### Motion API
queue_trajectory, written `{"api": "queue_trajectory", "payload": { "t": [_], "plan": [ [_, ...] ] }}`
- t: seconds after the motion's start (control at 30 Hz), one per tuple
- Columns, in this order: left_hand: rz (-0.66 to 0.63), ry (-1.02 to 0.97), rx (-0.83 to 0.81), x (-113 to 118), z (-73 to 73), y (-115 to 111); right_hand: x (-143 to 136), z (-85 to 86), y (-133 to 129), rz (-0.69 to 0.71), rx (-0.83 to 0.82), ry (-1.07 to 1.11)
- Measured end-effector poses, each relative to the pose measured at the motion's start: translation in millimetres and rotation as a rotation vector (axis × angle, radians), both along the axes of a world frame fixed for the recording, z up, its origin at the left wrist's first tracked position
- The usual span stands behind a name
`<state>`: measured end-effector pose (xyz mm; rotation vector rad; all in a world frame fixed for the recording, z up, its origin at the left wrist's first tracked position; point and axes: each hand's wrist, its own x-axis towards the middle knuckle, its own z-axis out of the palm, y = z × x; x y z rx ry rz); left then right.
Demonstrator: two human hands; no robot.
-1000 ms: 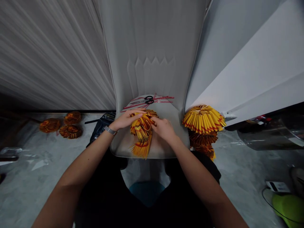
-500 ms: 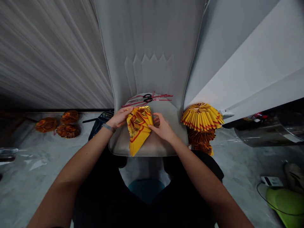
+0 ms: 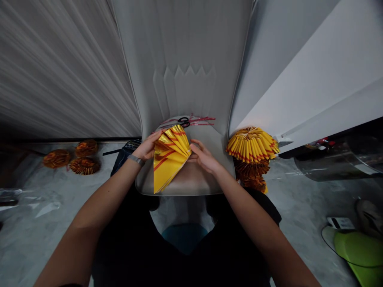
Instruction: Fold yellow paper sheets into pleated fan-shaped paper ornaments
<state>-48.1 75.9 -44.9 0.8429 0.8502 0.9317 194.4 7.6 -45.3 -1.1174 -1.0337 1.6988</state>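
Over the seat of a grey chair (image 3: 197,181), a pleated yellow and gold paper fan (image 3: 172,157) with red stripes is spread between my hands. My left hand (image 3: 148,146) grips its upper left edge, fingers partly behind the paper. At the right, my right hand (image 3: 203,155) pinches the narrow point where the pleats come together. Just beyond the fan lie black-handled scissors (image 3: 183,121) and several red strings (image 3: 205,120) on the back of the seat.
Right of the chair stands a stack of pleated yellow paper rosettes (image 3: 251,145). Several darker orange rosettes (image 3: 85,165) lie on the floor at left, near a dark bag (image 3: 121,159). A white panel (image 3: 305,79) rises at right. A green object (image 3: 359,251) sits at lower right.
The crumpled-looking paper has turned and opened into a clearer fan, its pleats now facing up and gathering at my right hand. The view has shifted slightly.
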Motion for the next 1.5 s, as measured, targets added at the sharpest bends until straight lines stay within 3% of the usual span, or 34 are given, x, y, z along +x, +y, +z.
{"api": "queue_trajectory", "payload": {
  "t": [0.1, 0.2, 0.37, 0.5, 0.63, 0.8, 0.87, 1.0, 1.1, 1.3, 1.5],
  "plan": [
    [-0.097, 0.027, -0.027, 8.9, 3.1, -0.3, -2.8, 5.0, -3.4, 0.101, -0.100, 0.193],
    [-0.228, 0.031, -0.089, 19.2, 8.8, -0.9, -6.1, 6.1, -4.4, 0.073, -0.125, 0.261],
    [-0.222, 0.082, -0.077, 25.3, 18.3, -5.2, -9.3, 7.3, -1.2, -0.007, -0.167, 0.222],
    [-0.259, 0.057, -0.180, 17.1, 17.2, -7.1, -9.8, 9.2, -3.1, -0.060, -0.136, 0.050],
    [-0.250, 0.095, -0.250, 4.9, 12.5, -4.5, -5.0, 8.0, -12.1, -0.132, 0.137, -0.261],
    [-0.202, 0.134, -0.187, -6.9, -0.5, -0.3, 0.9, 2.8, -27.8, -0.024, 0.596, -0.496],
    [-0.203, 0.130, -0.182, -9.1, -7.8, 0.6, -0.5, 0.2, -33.8, -0.049, 0.758, -0.566],
    [-0.227, 0.102, -0.205, -7.8, -15.4, 0.6, -6.6, -2.9, -41.6, -0.159, 0.900, -0.680],
    [-0.244, 0.078, -0.213, -4.4, -13.2, 0.3, -9.1, -0.8, -41.1, -0.179, 0.879, -0.708],
    [-0.184, 0.162, -0.236, -0.1, -7.9, -0.3, -6.4, 2.9, -35.3, -0.160, 0.577, -0.616],
    [-0.096, -0.016, -0.288, 7.8, 5.4, -7.9, -3.6, -3.3, -32.9, -0.285, 0.615, -0.628]
  ]
}}
